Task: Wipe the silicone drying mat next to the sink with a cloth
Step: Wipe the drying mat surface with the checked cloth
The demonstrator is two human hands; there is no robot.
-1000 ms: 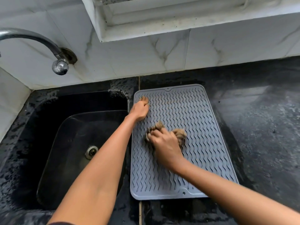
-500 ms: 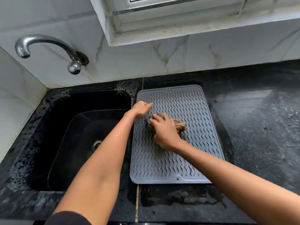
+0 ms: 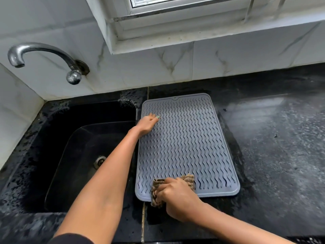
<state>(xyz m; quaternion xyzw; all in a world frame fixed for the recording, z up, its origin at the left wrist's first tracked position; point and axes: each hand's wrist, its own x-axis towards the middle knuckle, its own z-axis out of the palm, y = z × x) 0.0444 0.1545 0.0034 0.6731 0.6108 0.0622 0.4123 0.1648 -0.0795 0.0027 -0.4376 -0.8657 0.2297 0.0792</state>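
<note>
1. Head view, the work surface: a grey silicone drying mat (image 3: 188, 147) with wavy raised ribs lies flat on the black speckled counter (image 3: 281, 155), just beside the right edge of the black sink (image 3: 73, 155); its long sides run away from the person and its far short edge sits near the wall
2. Head view, right hand: the right hand (image 3: 177, 199) is curled round a bunched brown striped cloth (image 3: 158, 192), gripping it with bent fingers; the cloth lies on the near edge of the mat, close to its near left corner, and part of it hangs over the rim onto the counter
3. Head view, left hand: the left hand (image 3: 147, 123) rests on the far left part of the mat, near the edge that borders the sink; its fingers point away from the person, lie mostly straight against the ribs and hold nothing, and the forearm reaches across the sink's right rim
4. Head view, sink side: a metal drain (image 3: 99, 161) shows in the sink basin, and a curved metal tap (image 3: 44, 55) comes out of the wall above the sink's far left side
5. Head view, background: white marble-patterned tiles (image 3: 175, 67) cover the wall behind the counter, and a white window frame (image 3: 175, 23) sits above them; the counter right of the mat shows a pale sheen of reflected light
</note>
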